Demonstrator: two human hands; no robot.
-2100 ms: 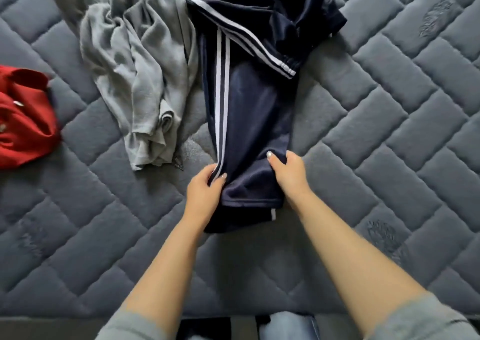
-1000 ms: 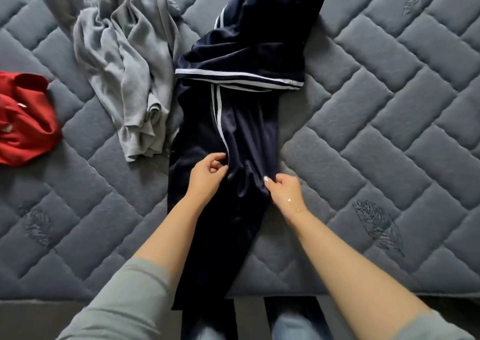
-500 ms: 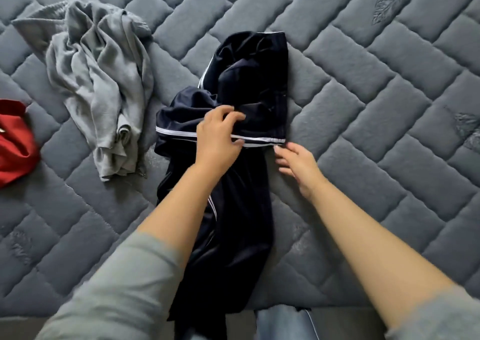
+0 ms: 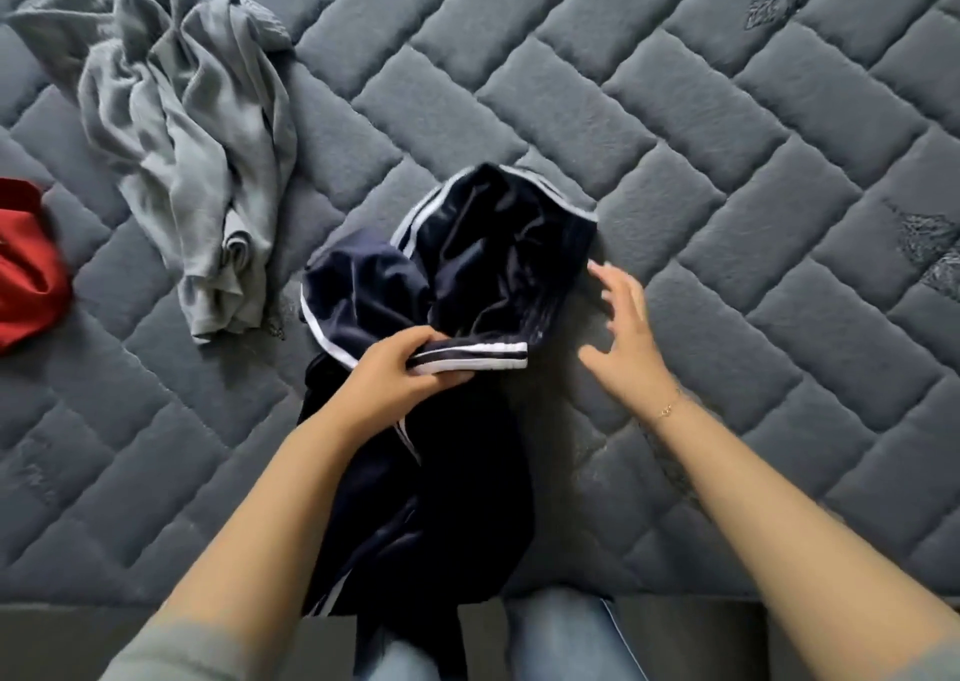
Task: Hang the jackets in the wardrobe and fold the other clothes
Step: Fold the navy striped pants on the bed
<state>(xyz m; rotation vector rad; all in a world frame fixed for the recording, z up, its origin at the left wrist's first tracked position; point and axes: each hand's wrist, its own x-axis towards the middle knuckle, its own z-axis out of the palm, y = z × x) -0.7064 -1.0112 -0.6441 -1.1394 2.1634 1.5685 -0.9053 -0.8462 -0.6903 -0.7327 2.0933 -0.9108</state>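
Here, going from the left and taking the navy track garment as our landmark, we see a red garment well to its left at the frame edge, then a crumpled grey garment just left of it, all lying on the quilted grey mattress. The navy piece lies bunched near the mattress's near edge, with its lower part trailing over that edge. Our left hand pinches its white-striped band, while our right hand, just right of the garment, hovers with fingers spread and holds nothing. We judge we are mid-fold on this piece; next we should take the free side and lay it flat.
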